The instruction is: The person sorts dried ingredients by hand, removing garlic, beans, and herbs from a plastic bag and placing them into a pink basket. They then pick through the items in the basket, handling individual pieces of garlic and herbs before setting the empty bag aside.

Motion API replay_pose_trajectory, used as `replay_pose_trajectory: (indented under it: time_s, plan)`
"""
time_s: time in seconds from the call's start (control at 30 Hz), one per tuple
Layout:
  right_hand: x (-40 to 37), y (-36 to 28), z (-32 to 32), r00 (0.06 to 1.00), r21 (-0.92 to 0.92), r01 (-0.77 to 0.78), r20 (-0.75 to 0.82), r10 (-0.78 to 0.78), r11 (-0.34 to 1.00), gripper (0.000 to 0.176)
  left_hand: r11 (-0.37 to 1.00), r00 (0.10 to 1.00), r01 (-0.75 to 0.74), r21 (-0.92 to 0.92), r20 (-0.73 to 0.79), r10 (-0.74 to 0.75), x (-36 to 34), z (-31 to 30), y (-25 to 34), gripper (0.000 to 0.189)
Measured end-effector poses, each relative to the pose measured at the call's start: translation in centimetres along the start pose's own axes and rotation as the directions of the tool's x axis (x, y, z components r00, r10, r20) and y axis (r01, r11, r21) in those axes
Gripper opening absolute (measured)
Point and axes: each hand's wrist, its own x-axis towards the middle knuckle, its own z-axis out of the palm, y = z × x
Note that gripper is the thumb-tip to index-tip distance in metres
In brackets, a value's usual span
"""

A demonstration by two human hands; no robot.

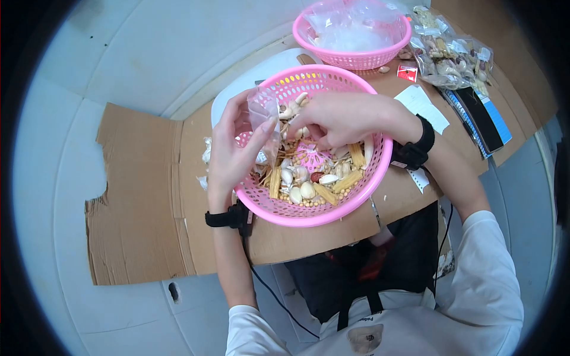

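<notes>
A pink perforated basket (270, 209) stands before me, with garlic cloves (307, 190), pale yellow sticks (325, 194), small round beans and a dark red piece in it. At the basket's left side, my left hand (240, 139) grips a clear plastic bag (264, 115) between thumb and fingers. My right hand (341, 118) reaches down into the basket, its fingers bent and pointing toward the bag. The fingertips are partly hidden, so whatever they pinch does not show.
Behind stands a second pink basket (356, 59) holding clear plastic bags (356, 26). Filled bags (451, 53) lie at the back right, near a red packet (407, 72), white paper (423, 107) and a blue-and-black item (478, 121). Cardboard (139, 207) covers the work surface.
</notes>
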Motion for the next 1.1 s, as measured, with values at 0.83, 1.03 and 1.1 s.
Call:
replay_pose_trajectory:
  time_s: [0.83,1.03,1.1]
  plan:
    - [0.7,0.3,0.1,0.961,-0.084,0.201,-0.174,-0.213,0.976,0.015,1.0,1.0,-0.01,0.007,0.017,0.009,0.2,-0.1,-0.2,0.058]
    - [1.0,0.0,-0.2,0.928,0.188,-0.021,-0.362,0.089,0.982,0.02,1.0,1.0,-0.009,-0.013,0.017,0.009,0.2,0.0,-0.1,0.058]
    - [1.0,0.2,-0.5,0.889,0.177,-0.006,-0.45,0.087,0.984,0.019,1.0,1.0,-0.015,-0.011,0.013,0.015,0.3,0.0,-0.3,0.058]
